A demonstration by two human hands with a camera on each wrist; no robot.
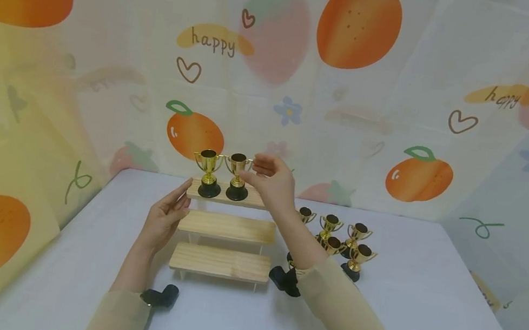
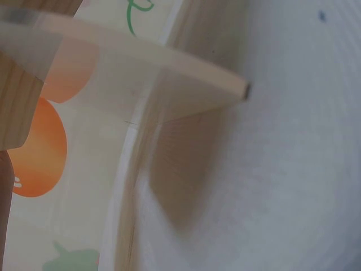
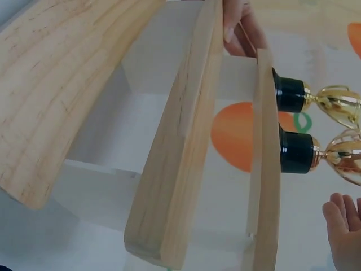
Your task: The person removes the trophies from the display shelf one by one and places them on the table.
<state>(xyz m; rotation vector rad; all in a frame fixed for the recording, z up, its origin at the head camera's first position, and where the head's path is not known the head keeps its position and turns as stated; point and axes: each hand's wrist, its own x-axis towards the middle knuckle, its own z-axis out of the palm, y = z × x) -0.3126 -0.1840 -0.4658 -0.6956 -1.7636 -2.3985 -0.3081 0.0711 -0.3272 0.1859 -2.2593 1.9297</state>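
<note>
Two small gold trophies, a left one (image 1: 208, 164) and a right one (image 1: 238, 166), stand upright on black bases on the top board (image 1: 255, 201) of a three-step wooden rack. Just right of the right-hand trophy is my right hand (image 1: 274, 183), fingers fairly straight. In the right wrist view a gap shows between those fingers (image 3: 337, 214) and the trophy cup (image 3: 345, 155). My left hand (image 1: 163, 220) is at the rack's left side, its extended fingers against the top board's end. The left wrist view shows mostly the rack's pale side support (image 2: 186, 73).
Below are the middle board (image 1: 227, 227) and bottom board (image 1: 220, 262) of the rack. Several more gold trophies (image 1: 358, 233) stand on the white table (image 1: 414, 313) to the right, partly behind my right forearm. A fruit-patterned cloth (image 1: 272, 95) hangs behind.
</note>
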